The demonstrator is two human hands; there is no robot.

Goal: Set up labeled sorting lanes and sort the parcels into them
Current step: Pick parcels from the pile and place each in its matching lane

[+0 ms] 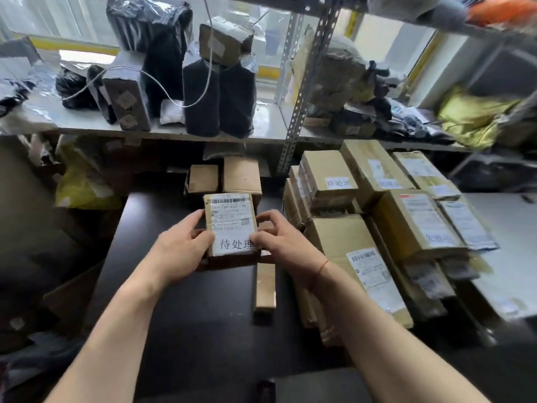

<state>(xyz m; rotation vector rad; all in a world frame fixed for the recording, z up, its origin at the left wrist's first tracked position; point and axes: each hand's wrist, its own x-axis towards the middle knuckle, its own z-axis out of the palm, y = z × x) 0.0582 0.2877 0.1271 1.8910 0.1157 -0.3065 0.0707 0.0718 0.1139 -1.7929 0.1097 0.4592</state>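
The metal shelving [293, 132] across the far side is crowded with black-wrapped parcels [200, 97] and loose bags that carry no lane label I can make out, so I judge a good share of the sorting is not yet done. To my right stands a stack of cardboard boxes [377, 216]; several of them wear a white slip printed 待处理, so that lane looks set up and well filled. The dark table [186, 309] in front of me holds little else: two small boxes [226, 177] at its far edge and a long narrow carton [264, 289] lying just right of centre.

Over the middle of the table I hold a small brown parcel [231, 228], with a shipping label on its top face and a 待处理 sticker [235, 244] at its near end. My left hand [180, 245] grips its left side, fingers curled under and thumb on top. My right hand [279, 239] pinches the right edge, thumb on the sticker. I judge this one belongs with the stack on the right.
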